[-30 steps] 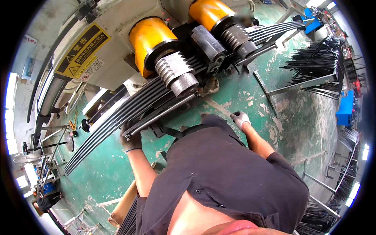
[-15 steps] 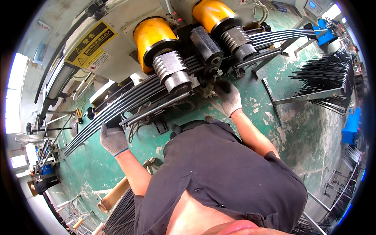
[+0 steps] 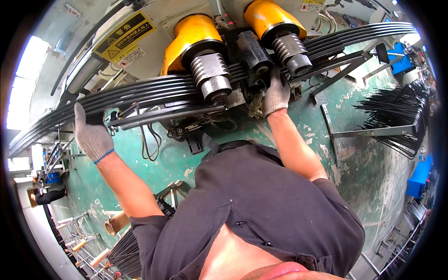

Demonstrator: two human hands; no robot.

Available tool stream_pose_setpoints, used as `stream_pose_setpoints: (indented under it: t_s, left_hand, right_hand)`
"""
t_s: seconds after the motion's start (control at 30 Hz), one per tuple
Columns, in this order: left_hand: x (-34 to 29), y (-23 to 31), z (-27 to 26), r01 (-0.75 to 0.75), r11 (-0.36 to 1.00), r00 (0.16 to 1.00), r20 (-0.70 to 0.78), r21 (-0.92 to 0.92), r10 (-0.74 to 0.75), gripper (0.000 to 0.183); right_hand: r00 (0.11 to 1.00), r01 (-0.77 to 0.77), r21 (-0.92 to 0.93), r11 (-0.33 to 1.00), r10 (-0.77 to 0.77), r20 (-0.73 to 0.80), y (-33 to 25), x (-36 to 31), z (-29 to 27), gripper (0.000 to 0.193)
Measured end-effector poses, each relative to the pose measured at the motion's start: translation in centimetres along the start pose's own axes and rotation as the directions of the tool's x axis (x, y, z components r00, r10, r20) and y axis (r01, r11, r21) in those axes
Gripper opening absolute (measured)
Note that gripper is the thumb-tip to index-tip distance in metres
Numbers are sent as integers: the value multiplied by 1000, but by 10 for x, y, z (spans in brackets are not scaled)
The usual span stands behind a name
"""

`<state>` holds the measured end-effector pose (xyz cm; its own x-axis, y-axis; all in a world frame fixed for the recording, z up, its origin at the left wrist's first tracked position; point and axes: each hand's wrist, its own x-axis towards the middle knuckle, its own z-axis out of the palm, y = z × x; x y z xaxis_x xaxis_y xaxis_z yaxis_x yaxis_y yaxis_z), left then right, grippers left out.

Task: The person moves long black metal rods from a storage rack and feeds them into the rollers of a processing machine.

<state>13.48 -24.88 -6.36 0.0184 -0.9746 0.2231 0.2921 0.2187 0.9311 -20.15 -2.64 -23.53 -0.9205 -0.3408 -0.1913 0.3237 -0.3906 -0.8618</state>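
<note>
A bundle of several long black metal rods (image 3: 135, 91) runs across the bending machine, behind two grooved steel rollers (image 3: 210, 74) under yellow housings (image 3: 199, 32). My left hand (image 3: 92, 137), in a grey knit glove, holds the bundle left of the machine, with its thumb up against the near side and its other fingers largely hidden beneath the rods. My right hand (image 3: 277, 95), gloved too, reaches up between the rollers beside the dark central block (image 3: 253, 52). Its dark fingertips are close to the rods, and whether they grip anything is not visible.
A spring-fitted bar (image 3: 172, 115) and hanging cables (image 3: 151, 144) are on the machine's near side. On the right, a metal stand (image 3: 373, 132) carries bent black rods (image 3: 396, 116). A cardboard tube (image 3: 115, 223) lies lower left. Another person (image 3: 49, 196) is at the far left.
The rods now extend farther left and sit higher. My left hand has moved left and up with them. My right hand has risen from below the central block to beside it.
</note>
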Motion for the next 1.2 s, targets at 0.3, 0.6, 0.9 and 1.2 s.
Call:
stream_pose_setpoints:
  t_s: [0.3,0.6,0.9,1.2]
  left_hand:
    - [23,75,83,-330,823,943,195,462,269,34]
    - [-66,101,196,-640,659,765,405,395,501,25]
    - [-25,114,236,-587,-800,-107,968,123,228,10]
    - [-22,108,238,-914,-405,-142,921,19,362,13]
  right_hand:
    - [999,33,194,981,-40,33,27,60,-5,41]
    - [992,-49,123,991,35,119,8,57,9,36]
    - [996,-39,89,995,32,86,4,63,6,36]
    - [994,-100,124,987,92,63,13,75,-1,30]
